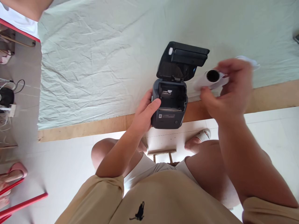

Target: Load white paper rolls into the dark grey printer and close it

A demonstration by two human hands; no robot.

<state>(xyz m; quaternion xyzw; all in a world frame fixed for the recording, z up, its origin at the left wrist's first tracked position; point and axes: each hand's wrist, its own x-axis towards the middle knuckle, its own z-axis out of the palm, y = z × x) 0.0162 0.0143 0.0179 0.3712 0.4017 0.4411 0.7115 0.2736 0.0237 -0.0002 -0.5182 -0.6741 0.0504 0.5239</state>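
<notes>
A dark grey portable label printer sits in my left hand, its lid swung up on the far side. The thumb rests on the edge of its bay, which holds no roll, and the fingers wrap the left side. To the right of the printer, my right hand grips a white paper roll with a black core facing up. This hand and the roll are slightly blurred. Beyond the right fingers lies a white piece, partly hidden behind them.
A wrinkled pale green cloth covers the table, whose bare wooden edge runs along the front. Another person's arm reaches in at the top left. Red stool legs and cables show at left. A dark object lies far right.
</notes>
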